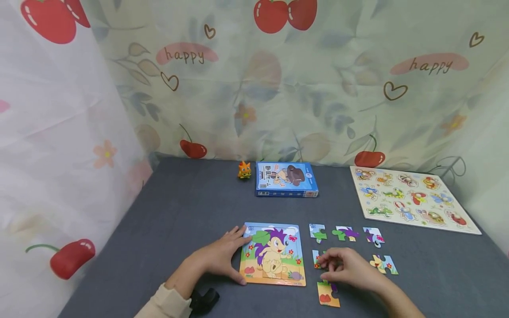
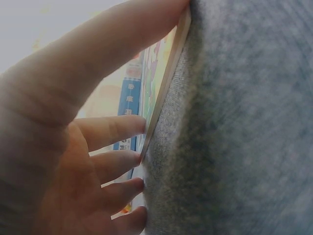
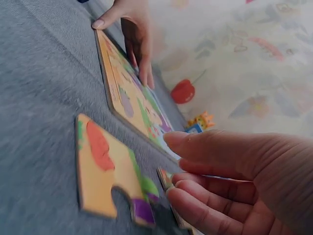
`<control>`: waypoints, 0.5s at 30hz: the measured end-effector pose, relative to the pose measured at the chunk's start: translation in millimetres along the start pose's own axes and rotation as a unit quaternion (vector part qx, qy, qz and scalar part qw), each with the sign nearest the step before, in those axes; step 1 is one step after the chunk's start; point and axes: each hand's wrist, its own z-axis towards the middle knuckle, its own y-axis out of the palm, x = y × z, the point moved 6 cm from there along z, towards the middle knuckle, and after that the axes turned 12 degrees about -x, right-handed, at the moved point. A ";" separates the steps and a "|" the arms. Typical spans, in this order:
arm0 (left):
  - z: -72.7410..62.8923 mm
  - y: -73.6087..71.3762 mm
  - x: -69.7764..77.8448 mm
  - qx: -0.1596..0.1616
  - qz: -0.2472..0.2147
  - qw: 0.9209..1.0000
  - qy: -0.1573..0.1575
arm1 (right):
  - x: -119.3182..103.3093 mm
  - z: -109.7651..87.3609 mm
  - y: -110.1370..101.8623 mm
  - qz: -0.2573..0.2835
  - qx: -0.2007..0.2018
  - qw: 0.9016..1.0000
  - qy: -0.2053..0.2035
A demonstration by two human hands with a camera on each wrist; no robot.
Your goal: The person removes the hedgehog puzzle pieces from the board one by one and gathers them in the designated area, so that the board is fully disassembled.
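Observation:
A square hedgehog puzzle board lies flat on the dark table. My left hand rests at its left edge, fingers spread, thumb at the near corner and fingertips farther up. To the board's right, my right hand hovers over loose jigsaw pieces, fingers loosely bent. Its thumb and fingertips stand apart in the right wrist view, with nothing seen between them. Beneath the fingers is a partly hidden piece. Nearer me lies an orange-and-green corner piece with a red shape.
Behind the right hand lie a sky-and-green piece, a green-and-purple piece and an eye piece. A flower piece is at right. Farther back are an orange figurine, a blue box and an insect board.

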 end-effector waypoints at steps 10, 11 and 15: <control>0.1 -0.4 0.0 0.000 0.000 1.000 0.006 | -19.8 32.2 5.3 -0.016 -0.021 1.000 -0.004; 0.1 -0.4 0.1 0.000 0.001 1.000 0.007 | -22.0 35.5 6.7 -0.015 -0.023 1.000 -0.003; 0.2 0.5 0.0 0.000 0.001 1.000 0.005 | -31.4 48.3 15.3 -0.007 -0.038 0.999 -0.011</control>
